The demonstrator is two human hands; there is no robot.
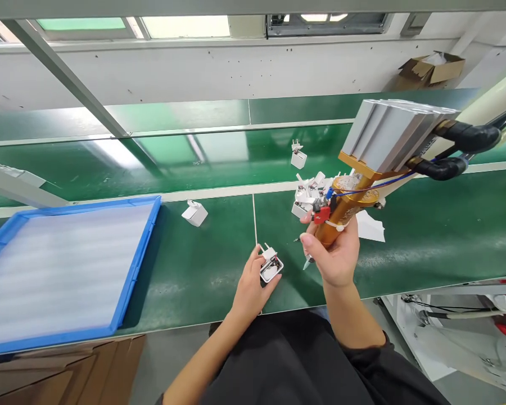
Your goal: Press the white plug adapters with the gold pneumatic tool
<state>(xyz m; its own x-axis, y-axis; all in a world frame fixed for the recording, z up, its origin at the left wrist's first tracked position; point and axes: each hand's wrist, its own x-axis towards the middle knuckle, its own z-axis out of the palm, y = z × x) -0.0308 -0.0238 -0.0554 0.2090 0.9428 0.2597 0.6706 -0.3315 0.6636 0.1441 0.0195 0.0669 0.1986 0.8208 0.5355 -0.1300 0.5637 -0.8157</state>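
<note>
My left hand (250, 284) grips a white plug adapter housing (271, 268) near the bench's front edge. The housing is open on top, with wires and small parts showing inside, and its two-pin plug piece (269, 253) sits at the far end. My right hand (336, 254) is wrapped round a gold pneumatic glue gun (336, 219) with a silver cylinder block and a red trigger switch. The gun's pale green nozzle (307, 264) points down, to the right of the housing and apart from it. Behind the gun lies a pile of white adapter parts (308, 194).
A blue-rimmed tray (137, 270) with a white lining stands at left. Single white adapters sit at mid-bench (194, 213) and on the green strip behind (298, 156). White paper (370, 226) lies right of the gun. Black hoses (468, 135) trail off right. A cardboard box (432, 70) stands at the back.
</note>
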